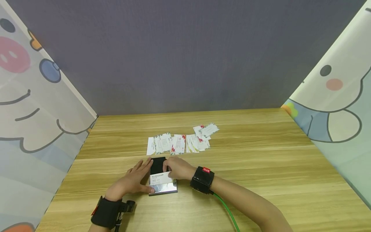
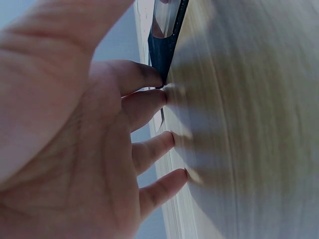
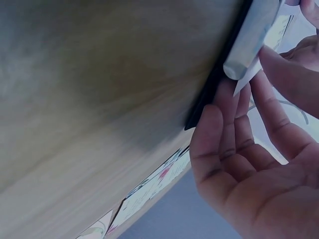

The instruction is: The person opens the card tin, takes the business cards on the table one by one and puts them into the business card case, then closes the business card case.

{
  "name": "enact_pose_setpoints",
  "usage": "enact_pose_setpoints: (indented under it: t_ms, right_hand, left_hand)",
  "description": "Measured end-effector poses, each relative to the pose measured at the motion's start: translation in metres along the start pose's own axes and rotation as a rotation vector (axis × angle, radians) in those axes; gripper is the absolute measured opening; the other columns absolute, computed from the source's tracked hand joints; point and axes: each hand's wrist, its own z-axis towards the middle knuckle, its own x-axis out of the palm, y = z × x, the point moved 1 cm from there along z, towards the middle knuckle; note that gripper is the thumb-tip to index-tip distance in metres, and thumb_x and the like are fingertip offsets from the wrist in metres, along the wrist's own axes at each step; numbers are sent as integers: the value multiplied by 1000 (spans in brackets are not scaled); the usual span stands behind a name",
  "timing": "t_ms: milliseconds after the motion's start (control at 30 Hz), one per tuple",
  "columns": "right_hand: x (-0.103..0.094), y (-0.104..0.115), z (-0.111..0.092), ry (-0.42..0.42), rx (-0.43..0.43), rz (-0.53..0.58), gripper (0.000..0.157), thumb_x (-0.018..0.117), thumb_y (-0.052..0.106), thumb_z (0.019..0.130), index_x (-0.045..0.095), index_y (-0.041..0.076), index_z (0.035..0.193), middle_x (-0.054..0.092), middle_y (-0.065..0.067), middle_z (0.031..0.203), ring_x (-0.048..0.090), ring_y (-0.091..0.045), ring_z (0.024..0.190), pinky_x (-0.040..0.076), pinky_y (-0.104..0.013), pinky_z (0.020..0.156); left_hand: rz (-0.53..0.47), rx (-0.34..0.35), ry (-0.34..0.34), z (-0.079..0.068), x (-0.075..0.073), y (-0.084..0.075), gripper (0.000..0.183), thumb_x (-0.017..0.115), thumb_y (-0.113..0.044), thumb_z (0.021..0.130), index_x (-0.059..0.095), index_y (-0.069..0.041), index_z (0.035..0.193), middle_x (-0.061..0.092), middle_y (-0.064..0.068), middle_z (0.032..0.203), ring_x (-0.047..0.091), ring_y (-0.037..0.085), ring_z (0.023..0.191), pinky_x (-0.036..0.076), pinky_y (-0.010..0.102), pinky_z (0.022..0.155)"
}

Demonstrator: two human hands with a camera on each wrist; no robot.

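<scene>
A card case (image 1: pixel 157 165) lies unfolded on the table, black at the far half and shiny silver along the near edge. A white business card (image 1: pixel 158 178) with dark print sits across its near half, partly over the silver strip (image 1: pixel 166 187). My left hand (image 1: pixel 130 180) spreads over the case's left side, thumb on the silver strip and index fingertip at the far left corner; its other fingertips rest on the wood. From the right, my right hand (image 1: pixel 180 169) pinches the card's right edge, thumb on top and fingers curled, as the right wrist view shows at the card's corner (image 3: pixel 245 83).
Behind the case, several printed cards (image 1: pixel 178 143) lie in an overlapping row, with more cards (image 1: pixel 209 130) fanned at its right end. A grey panel (image 1: pixel 185 58) stands behind the wooden table (image 1: pixel 261 167). A green cable (image 1: pixel 227 209) trails from the right wrist strap.
</scene>
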Motion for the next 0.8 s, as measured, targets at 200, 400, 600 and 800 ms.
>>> enact_pose_setpoints:
  t_ms: [200, 400, 600, 800]
  right_hand:
    - [2, 1, 0, 17, -19, -18, 14, 69, 0, 74, 65, 12, 80, 48, 7, 64, 43, -4, 59, 35, -15, 52]
    - [4, 1, 0, 23, -24, -23, 15, 71, 2, 72, 65, 13, 79, 47, 7, 63, 43, -4, 58, 35, -15, 51]
    - [3, 1, -1, 35, -25, -22, 13, 72, 4, 72, 66, 13, 79, 47, 8, 60, 43, -3, 56, 35, -15, 51]
    - [2, 3, -2, 33, -19, -10, 7, 72, 7, 75, 67, 12, 77, 48, 7, 60, 43, -3, 56, 35, -15, 52]
  left_hand:
    - [0, 1, -2, 0, 0, 0, 105, 75, -47, 68, 19, -3, 146, 13, 16, 153, 5, 46, 137, 12, 71, 98]
    - [-4, 1, -3, 0, -1, 0, 105, 75, -46, 68, 19, -3, 145, 14, 16, 153, 5, 46, 137, 12, 71, 99]
    - [3, 15, -6, -1, -1, -1, 105, 74, -47, 68, 20, -2, 145, 14, 18, 152, 6, 47, 137, 13, 71, 98]
    - [3, 24, -6, -1, -1, -1, 105, 74, -47, 68, 20, -1, 145, 14, 18, 152, 6, 47, 137, 12, 72, 97]
